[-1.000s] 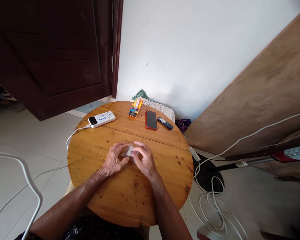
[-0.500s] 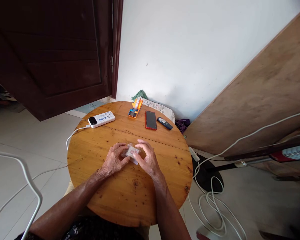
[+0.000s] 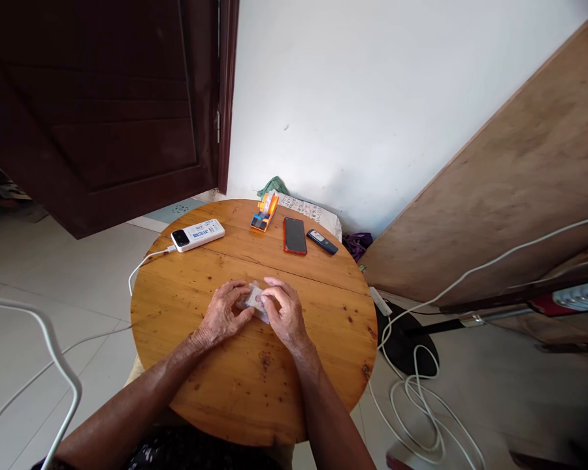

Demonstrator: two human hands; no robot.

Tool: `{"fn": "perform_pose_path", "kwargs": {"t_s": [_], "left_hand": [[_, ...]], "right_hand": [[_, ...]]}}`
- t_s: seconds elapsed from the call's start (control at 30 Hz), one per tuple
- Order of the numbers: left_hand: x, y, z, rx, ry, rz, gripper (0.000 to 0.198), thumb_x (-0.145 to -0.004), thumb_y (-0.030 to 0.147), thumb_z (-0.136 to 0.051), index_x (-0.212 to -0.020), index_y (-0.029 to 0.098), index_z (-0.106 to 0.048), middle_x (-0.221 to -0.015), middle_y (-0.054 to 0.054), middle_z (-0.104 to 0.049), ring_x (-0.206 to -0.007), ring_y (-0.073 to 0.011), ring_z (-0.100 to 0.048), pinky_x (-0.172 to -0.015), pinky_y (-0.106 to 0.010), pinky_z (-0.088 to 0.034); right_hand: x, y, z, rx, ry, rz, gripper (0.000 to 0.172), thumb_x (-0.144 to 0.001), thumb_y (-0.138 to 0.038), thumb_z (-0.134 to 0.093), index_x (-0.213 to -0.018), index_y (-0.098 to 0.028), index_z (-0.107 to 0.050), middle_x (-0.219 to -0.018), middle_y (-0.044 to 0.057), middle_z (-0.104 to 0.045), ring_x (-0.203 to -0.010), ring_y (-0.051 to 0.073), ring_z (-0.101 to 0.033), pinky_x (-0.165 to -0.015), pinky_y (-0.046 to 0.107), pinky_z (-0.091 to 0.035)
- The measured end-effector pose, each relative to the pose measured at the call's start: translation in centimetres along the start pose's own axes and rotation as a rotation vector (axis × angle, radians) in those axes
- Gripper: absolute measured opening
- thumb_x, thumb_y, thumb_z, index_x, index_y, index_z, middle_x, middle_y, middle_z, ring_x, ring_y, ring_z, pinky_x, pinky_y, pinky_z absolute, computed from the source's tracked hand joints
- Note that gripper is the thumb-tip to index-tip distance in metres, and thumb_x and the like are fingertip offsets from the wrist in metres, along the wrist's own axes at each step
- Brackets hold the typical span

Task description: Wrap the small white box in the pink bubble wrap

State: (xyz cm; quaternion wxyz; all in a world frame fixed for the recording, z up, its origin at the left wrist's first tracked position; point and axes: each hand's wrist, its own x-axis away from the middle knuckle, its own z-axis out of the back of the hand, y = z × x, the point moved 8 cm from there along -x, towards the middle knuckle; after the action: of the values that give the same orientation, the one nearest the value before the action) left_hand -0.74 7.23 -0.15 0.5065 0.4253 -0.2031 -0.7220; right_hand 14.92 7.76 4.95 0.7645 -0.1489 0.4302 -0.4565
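Observation:
A small clear plastic packet, whitish with a reddish mark on it, lies on the round wooden table between my hands. My left hand rests on the table with its fingers and thumb curled around the packet's left side, holding it. Over the packet's right side, my right hand has thumb and forefinger pinched together at the packet, the other fingers bent above. The fingers partly cover both sides of the packet.
Farther back on the table are a white power bank with a cable, an orange tape dispenser, a red-edged phone and a dark handheld device. A white cord lies coiled on the floor at right.
My right thumb and forefinger have come together at the packet, where they were apart before. My left hand has stayed nearly in place.

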Motion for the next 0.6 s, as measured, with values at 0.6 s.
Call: {"fn": "perform_pose_path", "kwargs": {"t_s": [0.6], "left_hand": [[-0.1,0.7,1.7,0.533,-0.019,0.208,0.037,-0.086,0.051,-0.061,-0.07,0.019,-0.053,-0.121,-0.015,-0.063,-0.101,-0.0268,-0.067,-0.091,-0.042,-0.053]], "right_hand": [[0.2,1.6,1.4,-0.382,0.126,-0.179,0.016,-0.098,-0.037,-0.052,-0.095,-0.024,-0.061,-0.119,0.009,-0.068,-0.111,0.023,-0.066,-0.099,0.04,-0.051]]}}
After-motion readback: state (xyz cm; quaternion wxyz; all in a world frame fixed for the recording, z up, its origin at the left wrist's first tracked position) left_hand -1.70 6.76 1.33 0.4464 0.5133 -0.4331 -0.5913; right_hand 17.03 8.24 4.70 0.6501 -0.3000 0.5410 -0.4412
